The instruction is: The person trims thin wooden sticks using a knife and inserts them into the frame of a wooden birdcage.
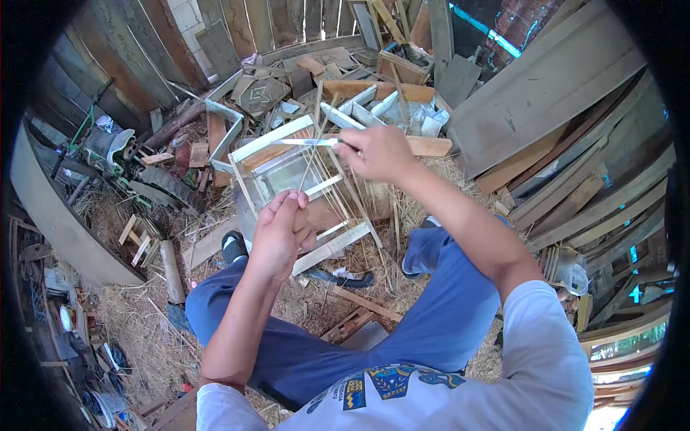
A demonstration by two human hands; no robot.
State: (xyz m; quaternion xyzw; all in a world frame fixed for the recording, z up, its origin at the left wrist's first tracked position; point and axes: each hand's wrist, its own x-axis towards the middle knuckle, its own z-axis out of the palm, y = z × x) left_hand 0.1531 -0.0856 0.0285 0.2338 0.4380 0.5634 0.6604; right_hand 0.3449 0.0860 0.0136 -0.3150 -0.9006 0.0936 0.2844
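Observation:
My right hand (pixel 375 153) is closed round the handle of a knife (pixel 305 142), its pale blade pointing left. My left hand (pixel 284 226) pinches a thin wooden stick (pixel 306 172) that rises from the fingertips toward the blade. Blade and stick cross in view; whether they touch I cannot tell. Beyond both hands stands a pale wooden frame (pixel 330 248) with thin slats (pixel 334 194) along its side.
Broken boards (pixel 345 68) are heaped at the back. A wide plank (pixel 546 79) leans on the right, and a curved sheet (pixel 65 208) stands on the left. Near it lies a tire (pixel 172 185). Straw (pixel 144 337) covers the floor round my legs.

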